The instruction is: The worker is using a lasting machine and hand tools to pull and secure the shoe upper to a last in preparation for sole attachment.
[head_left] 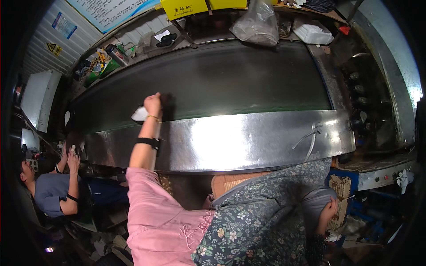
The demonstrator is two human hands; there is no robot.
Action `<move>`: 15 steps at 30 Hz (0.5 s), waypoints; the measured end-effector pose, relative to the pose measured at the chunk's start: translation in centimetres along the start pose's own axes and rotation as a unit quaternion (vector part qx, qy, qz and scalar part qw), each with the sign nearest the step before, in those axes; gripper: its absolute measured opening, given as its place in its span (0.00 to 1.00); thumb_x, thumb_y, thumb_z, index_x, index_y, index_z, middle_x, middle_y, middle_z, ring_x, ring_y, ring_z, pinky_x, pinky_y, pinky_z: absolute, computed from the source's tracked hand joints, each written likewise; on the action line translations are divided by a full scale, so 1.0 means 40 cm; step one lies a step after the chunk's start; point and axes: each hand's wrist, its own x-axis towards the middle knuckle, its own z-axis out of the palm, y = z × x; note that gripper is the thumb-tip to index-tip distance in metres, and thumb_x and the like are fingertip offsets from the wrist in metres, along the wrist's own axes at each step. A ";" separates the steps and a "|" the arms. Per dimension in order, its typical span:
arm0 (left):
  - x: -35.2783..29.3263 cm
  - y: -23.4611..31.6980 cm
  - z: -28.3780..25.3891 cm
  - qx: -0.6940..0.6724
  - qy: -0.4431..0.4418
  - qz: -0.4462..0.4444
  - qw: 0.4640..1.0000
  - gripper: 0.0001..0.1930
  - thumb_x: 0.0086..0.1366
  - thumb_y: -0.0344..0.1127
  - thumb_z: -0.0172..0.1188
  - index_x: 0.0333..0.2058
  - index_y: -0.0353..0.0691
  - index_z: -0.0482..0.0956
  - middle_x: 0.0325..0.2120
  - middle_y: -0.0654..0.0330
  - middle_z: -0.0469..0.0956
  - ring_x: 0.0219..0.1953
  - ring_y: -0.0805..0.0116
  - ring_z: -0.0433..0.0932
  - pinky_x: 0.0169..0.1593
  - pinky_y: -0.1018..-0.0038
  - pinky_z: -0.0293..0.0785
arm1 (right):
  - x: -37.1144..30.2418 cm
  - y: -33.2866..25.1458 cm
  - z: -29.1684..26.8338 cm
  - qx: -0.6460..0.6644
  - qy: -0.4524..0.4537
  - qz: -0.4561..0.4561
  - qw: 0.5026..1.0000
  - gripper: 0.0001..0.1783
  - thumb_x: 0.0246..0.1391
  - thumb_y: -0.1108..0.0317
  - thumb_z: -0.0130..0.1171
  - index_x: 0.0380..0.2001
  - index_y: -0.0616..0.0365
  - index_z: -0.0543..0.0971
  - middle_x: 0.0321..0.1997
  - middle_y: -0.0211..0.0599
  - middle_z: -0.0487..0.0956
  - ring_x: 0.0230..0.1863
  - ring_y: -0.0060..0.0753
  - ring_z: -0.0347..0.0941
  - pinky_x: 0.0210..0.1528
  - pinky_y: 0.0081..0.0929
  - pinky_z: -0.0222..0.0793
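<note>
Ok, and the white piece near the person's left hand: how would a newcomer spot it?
Start at the wide dark belt behind the shiny metal ledge. Left of centre, near their border, find the left hand, then the small white piece just left of it. Unlike the white shape at the belt's far left end, it shows right beside that hand.

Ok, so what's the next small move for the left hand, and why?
I'd probably ease the left hand back toward the shiny metal ledge: the arm is stretched across it to the dark surface, and the right hand is down off the ledge. A white piece shows beside the left hand; whether it's gripped, I can't tell.
</note>
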 end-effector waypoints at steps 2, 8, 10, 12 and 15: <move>-0.218 0.044 0.153 -0.108 -0.022 0.039 0.993 0.12 0.61 0.35 0.64 0.23 0.42 0.70 0.17 0.68 0.69 0.21 0.79 0.67 0.25 0.78 0.64 | -0.007 -0.028 0.000 0.004 0.000 0.015 1.000 0.17 0.58 0.70 0.46 0.47 0.54 0.80 0.62 0.51 0.69 0.61 0.56 0.62 0.64 0.42 0.56; -0.794 0.066 0.280 -0.162 -0.156 0.026 0.974 0.10 0.62 0.34 0.65 0.26 0.39 0.74 0.20 0.72 0.69 0.22 0.84 0.61 0.26 0.84 0.59 | -0.008 -0.077 -0.005 0.050 -0.004 0.007 0.999 0.17 0.57 0.72 0.48 0.47 0.52 0.80 0.62 0.51 0.70 0.59 0.57 0.64 0.63 0.41 0.57; -0.885 0.006 0.312 -0.118 -0.278 0.077 0.950 0.10 0.61 0.33 0.65 0.25 0.39 0.75 0.19 0.74 0.68 0.23 0.85 0.62 0.27 0.84 0.60 | -0.010 -0.047 0.021 0.048 0.027 -0.017 0.998 0.17 0.56 0.73 0.50 0.46 0.51 0.80 0.61 0.51 0.71 0.57 0.57 0.66 0.61 0.41 0.58; -0.938 -0.001 0.344 -0.019 -0.349 0.217 0.911 0.09 0.61 0.32 0.65 0.26 0.37 0.74 0.20 0.70 0.70 0.24 0.82 0.65 0.29 0.82 0.64 | -0.009 -0.040 0.032 0.047 0.026 -0.018 0.998 0.16 0.56 0.72 0.51 0.46 0.51 0.81 0.60 0.52 0.72 0.56 0.56 0.67 0.61 0.41 0.59; -0.908 -0.015 0.363 0.025 -0.501 0.123 0.857 0.07 0.61 0.29 0.63 0.28 0.36 0.74 0.23 0.60 0.72 0.26 0.70 0.70 0.32 0.76 0.69 | -0.008 -0.094 0.011 0.070 0.033 -0.009 0.997 0.13 0.58 0.69 0.53 0.44 0.53 0.81 0.60 0.49 0.72 0.56 0.53 0.67 0.60 0.41 0.61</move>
